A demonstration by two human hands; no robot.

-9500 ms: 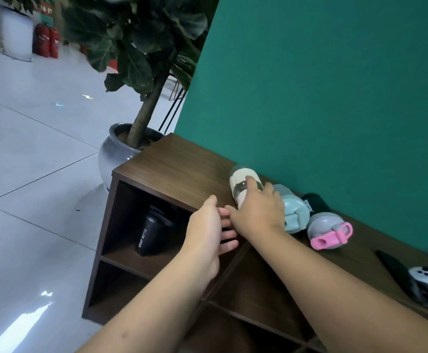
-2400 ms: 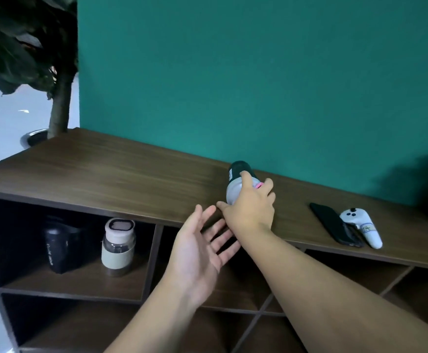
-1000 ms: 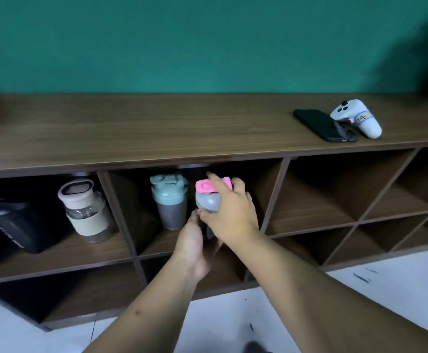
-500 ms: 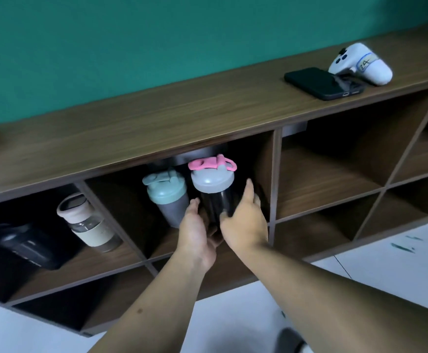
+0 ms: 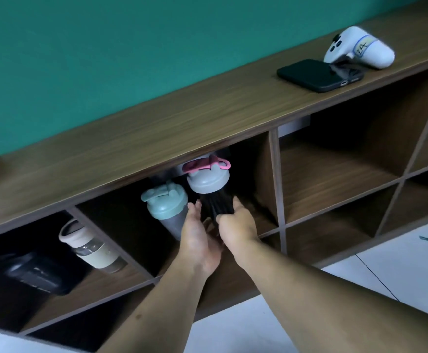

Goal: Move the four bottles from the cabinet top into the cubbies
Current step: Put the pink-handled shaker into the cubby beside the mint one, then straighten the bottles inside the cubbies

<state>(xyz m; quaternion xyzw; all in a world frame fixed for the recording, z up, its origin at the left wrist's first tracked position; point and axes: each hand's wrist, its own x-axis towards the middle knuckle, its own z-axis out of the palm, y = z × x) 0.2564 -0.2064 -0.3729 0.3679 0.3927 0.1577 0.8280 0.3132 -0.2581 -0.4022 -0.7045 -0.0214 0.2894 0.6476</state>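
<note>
A dark bottle with a grey lid and pink strap [image 5: 209, 178] stands upright in the second upper cubby of the wooden cabinet [image 5: 156, 128], right beside a mint-lidded bottle [image 5: 165, 201]. My right hand [image 5: 237, 225] grips its dark lower body from the right. My left hand [image 5: 197, 240] lies flat against the bottle's left side with its fingers extended. In the leftmost upper cubby stand a cream-banded bottle [image 5: 90, 248] and a black bottle [image 5: 32, 271]. No bottle is on the cabinet top.
A black phone [image 5: 317, 73] and a white controller [image 5: 358, 48] lie on the cabinet top at the right. The cubbies to the right and below hold nothing visible. A green wall backs the cabinet; white floor tiles show at the lower right.
The pink-strapped bottle went from the cabinet top down into the second cubby beside the mint-lidded one. In the last half second my hands slid lower on its body.
</note>
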